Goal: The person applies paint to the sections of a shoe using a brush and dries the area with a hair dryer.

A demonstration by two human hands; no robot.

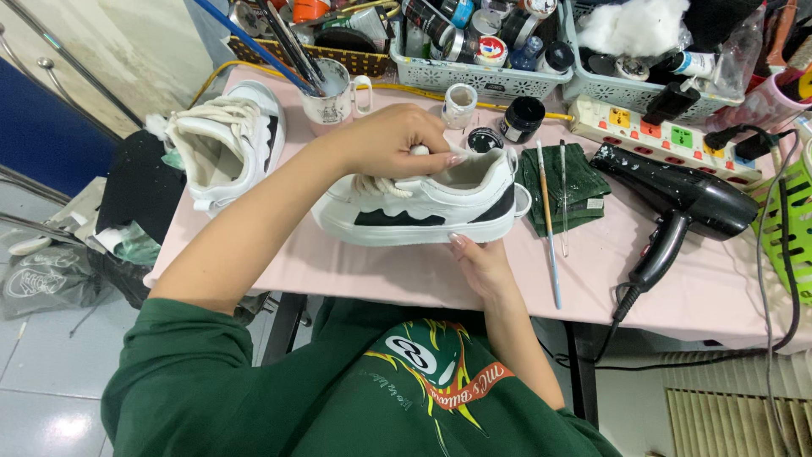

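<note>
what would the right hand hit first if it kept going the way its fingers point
The right hand points away from the body, fingertips already at the sole edge of the sneaker on the table. So the sneaker's side comes first; behind it, probably the small paint jars, though depth is hard to judge.

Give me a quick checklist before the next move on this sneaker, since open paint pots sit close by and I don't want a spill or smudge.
1. Sneaker steadied on the pink table: ok, upright on its sole.
2. Left hand gripping the collar by the tongue: ok.
3. Right hand bracing the sole's near edge: ok.
4. Open black paint pot apart from the shoe: ok, though a smaller pot sits right behind the heel.
5. Brushes off the shoe: ok, lying on the green cloth.
6. Paint on the shoe dry: cannot tell.
</note>
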